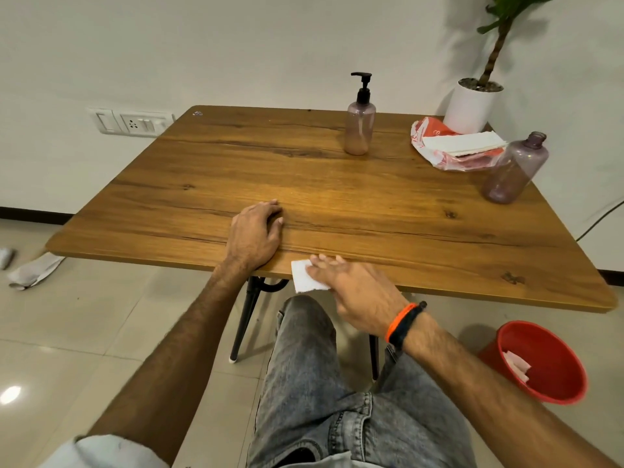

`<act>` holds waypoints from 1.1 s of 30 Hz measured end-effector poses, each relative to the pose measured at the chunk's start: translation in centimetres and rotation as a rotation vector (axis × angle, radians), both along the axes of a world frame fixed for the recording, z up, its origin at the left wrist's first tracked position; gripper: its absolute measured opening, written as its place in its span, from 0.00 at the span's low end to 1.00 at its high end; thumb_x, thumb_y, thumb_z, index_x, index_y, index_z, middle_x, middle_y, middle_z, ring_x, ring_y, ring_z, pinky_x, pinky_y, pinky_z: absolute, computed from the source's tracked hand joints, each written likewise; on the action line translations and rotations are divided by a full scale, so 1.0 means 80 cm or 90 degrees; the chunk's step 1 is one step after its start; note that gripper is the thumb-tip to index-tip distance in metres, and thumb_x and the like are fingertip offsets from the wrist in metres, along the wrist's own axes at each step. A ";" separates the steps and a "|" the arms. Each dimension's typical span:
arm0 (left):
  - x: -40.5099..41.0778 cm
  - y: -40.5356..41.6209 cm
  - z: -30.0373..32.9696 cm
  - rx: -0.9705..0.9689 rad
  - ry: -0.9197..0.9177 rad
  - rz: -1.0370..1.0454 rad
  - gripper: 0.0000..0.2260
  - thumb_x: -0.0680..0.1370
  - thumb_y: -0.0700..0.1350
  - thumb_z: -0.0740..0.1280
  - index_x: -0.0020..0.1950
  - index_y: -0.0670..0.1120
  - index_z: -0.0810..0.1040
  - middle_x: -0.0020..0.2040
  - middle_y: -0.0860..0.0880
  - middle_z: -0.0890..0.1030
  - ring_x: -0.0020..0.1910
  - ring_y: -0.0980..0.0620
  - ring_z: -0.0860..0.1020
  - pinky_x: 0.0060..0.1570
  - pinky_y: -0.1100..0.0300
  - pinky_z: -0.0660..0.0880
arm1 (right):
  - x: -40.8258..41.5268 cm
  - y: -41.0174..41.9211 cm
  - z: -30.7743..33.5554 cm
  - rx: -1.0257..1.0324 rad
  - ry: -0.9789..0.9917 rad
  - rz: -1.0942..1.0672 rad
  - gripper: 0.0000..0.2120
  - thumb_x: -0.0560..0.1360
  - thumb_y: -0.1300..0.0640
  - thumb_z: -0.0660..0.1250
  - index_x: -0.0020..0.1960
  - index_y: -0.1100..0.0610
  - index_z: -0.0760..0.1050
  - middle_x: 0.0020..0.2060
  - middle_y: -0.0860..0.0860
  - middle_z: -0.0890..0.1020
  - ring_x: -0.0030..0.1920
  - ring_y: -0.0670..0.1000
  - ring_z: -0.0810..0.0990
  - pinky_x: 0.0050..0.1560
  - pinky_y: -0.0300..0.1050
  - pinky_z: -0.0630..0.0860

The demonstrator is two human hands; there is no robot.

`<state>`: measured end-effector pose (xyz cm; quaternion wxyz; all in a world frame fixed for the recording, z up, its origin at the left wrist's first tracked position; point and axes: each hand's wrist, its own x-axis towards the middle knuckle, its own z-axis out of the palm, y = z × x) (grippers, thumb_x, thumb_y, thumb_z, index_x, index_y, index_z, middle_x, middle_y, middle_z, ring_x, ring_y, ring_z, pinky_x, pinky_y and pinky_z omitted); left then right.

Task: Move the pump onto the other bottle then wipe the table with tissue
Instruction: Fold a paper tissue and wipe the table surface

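A purple bottle (359, 130) with a black pump (363, 86) screwed on stands upright at the back middle of the wooden table (337, 197). A second purple bottle (513, 170), with no cap, stands at the right side. My right hand (358, 292) presses a white tissue (305, 276) flat against the table's near edge; part of the tissue hangs past the edge. My left hand (256, 234) rests palm down on the table just left of it, fingers slightly curled, holding nothing.
A red-and-white plastic pack of tissues (456, 146) lies at the back right, beside a white plant pot (469, 106). A red bin (540, 363) with used tissue stands on the floor at the right. Crumpled cloth (33, 270) lies on the floor at the left.
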<state>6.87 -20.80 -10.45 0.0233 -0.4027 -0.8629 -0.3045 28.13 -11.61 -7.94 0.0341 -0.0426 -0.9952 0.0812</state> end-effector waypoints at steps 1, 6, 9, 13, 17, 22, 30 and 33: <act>0.000 0.000 0.000 0.000 -0.002 -0.001 0.16 0.79 0.48 0.63 0.66 0.46 0.76 0.69 0.50 0.75 0.69 0.48 0.70 0.70 0.44 0.64 | 0.007 -0.003 0.000 -0.016 -0.012 0.018 0.30 0.75 0.68 0.57 0.75 0.53 0.60 0.76 0.51 0.61 0.75 0.50 0.61 0.74 0.51 0.62; 0.003 0.000 0.005 -0.004 -0.010 0.005 0.16 0.79 0.48 0.63 0.66 0.46 0.76 0.70 0.50 0.75 0.69 0.48 0.70 0.70 0.44 0.64 | 0.015 0.006 0.035 -0.304 0.058 0.025 0.22 0.78 0.66 0.58 0.68 0.51 0.72 0.67 0.46 0.74 0.53 0.31 0.77 0.51 0.31 0.76; 0.003 0.001 0.008 -0.005 -0.036 0.004 0.17 0.79 0.48 0.64 0.66 0.46 0.76 0.69 0.50 0.75 0.69 0.48 0.71 0.70 0.44 0.65 | -0.009 0.032 0.042 -0.528 0.183 -0.111 0.12 0.78 0.55 0.62 0.51 0.61 0.81 0.43 0.56 0.84 0.34 0.51 0.79 0.38 0.42 0.70; 0.016 0.007 0.024 0.063 -0.141 0.031 0.16 0.79 0.47 0.65 0.66 0.46 0.77 0.66 0.50 0.78 0.63 0.54 0.75 0.66 0.58 0.69 | -0.043 0.060 0.052 -0.893 0.243 -0.294 0.09 0.79 0.60 0.64 0.48 0.65 0.79 0.46 0.60 0.83 0.43 0.55 0.81 0.45 0.51 0.78; 0.039 0.023 0.042 0.168 -0.308 0.013 0.14 0.80 0.51 0.64 0.62 0.48 0.80 0.58 0.51 0.82 0.54 0.57 0.79 0.59 0.60 0.74 | -0.067 0.074 0.051 -1.088 0.221 -0.371 0.04 0.77 0.64 0.65 0.50 0.64 0.78 0.48 0.59 0.84 0.42 0.54 0.84 0.45 0.49 0.82; 0.055 0.041 0.058 0.307 -0.690 -0.044 0.13 0.77 0.53 0.68 0.55 0.44 0.81 0.52 0.43 0.85 0.48 0.50 0.84 0.53 0.54 0.80 | -0.082 0.084 0.039 -1.141 0.257 -0.439 0.06 0.75 0.66 0.67 0.51 0.62 0.79 0.47 0.58 0.85 0.41 0.53 0.85 0.39 0.47 0.82; 0.058 0.046 0.067 0.281 -0.722 0.006 0.13 0.69 0.39 0.77 0.51 0.43 0.79 0.49 0.43 0.85 0.48 0.48 0.85 0.52 0.51 0.81 | -0.076 0.095 0.034 -1.029 0.258 -0.447 0.10 0.72 0.59 0.73 0.53 0.58 0.81 0.46 0.54 0.86 0.45 0.51 0.86 0.43 0.47 0.82; 0.056 0.046 0.067 0.284 -0.727 0.013 0.09 0.71 0.38 0.75 0.49 0.44 0.80 0.51 0.44 0.85 0.49 0.48 0.85 0.48 0.54 0.81 | -0.069 0.099 0.038 -1.019 0.205 -0.403 0.13 0.72 0.55 0.73 0.56 0.58 0.80 0.47 0.53 0.86 0.45 0.49 0.85 0.41 0.44 0.81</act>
